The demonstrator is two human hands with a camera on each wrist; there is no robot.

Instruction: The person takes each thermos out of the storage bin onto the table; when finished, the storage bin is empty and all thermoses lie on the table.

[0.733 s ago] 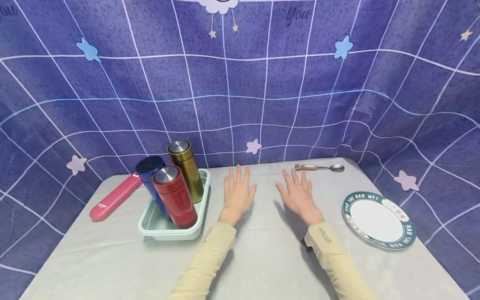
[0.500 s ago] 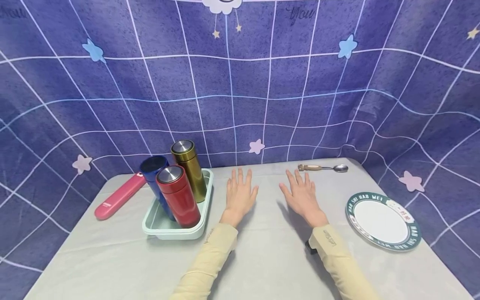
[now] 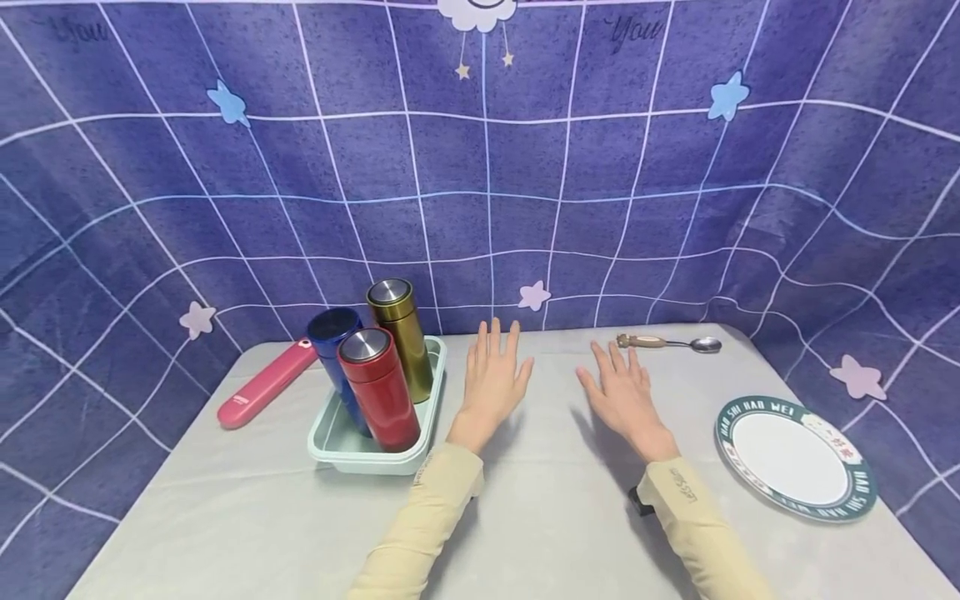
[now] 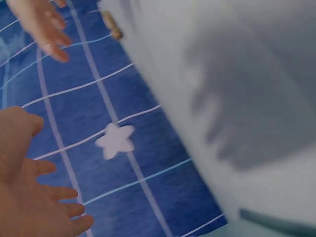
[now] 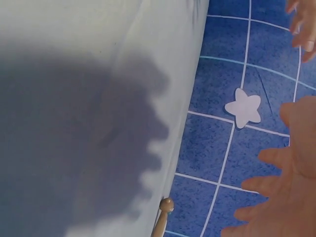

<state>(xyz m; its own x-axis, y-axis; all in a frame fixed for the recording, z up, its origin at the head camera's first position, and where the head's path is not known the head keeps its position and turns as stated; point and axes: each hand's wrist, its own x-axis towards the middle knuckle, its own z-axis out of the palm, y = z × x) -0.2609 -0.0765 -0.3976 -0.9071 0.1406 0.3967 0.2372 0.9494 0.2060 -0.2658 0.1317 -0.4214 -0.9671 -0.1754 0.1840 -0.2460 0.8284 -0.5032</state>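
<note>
My left hand [image 3: 491, 382] hovers over the table with its fingers spread and straight, holding nothing. To its left is a pale green tray [image 3: 369, 461] with a red thermos [image 3: 380, 392], a blue bottle [image 3: 337, 358] and a gold thermos [image 3: 406, 342] standing in it. My right hand [image 3: 624, 402], fingers also spread and empty, is held above the cloth. Just beyond its fingertips lies a spoon [image 3: 675, 343] with a wooden-looking handle. Both wrist views show a hand raised off the table, its shadow falling on the cloth.
A pink elongated case [image 3: 267, 383] lies left of the tray. At the right edge is a white plate [image 3: 787, 458] with a green lettered rim. A blue gridded curtain [image 3: 480, 167] hangs behind the table [image 3: 555, 525].
The whole head view has shifted, so the table and objects appear further right. Both hands keep their spread pose, and no object has been moved.
</note>
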